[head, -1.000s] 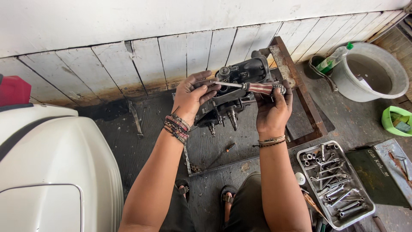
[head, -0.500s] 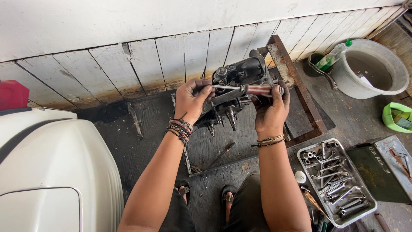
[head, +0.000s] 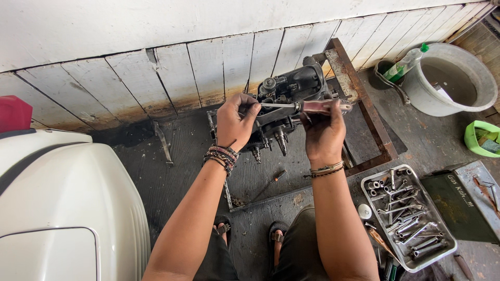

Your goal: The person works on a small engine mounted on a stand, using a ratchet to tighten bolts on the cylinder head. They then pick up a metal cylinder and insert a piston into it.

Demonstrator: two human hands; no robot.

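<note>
The dark, greasy metal engine block sits at the centre of the view, approx. at 12 o'clock from the person's knees, on a rusty metal frame stand in front of the white plank wall.

The left hand is at 9 o'clock of the block, w/ fingers curled and pinching the thin steel shaft end of a screwdriver with a reddish handle. The wrist carries several beaded bracelets. The right hand is at 3 o'clock of the block, fingers closed around the reddish handle, so the tool lies nearly horizontal across the upper part of the block, between both hands. Whether the tip touches a screw, I cannot tell, it is hidden by the left fingers.

A second small screwdriver lies on the dark floor at 6 o'clock of the block, apart from the hands.

At 4 o'clock there is a silver metal tray full of wrenches and sockets, and just beside it, further right, a dark green flat metal box. At 2 o'clock stands a grey round plastic basin w/ a clear bottle with green cap leaning on its rim. At 8 o'clock a big white rounded engine cover fills the corner.
</note>
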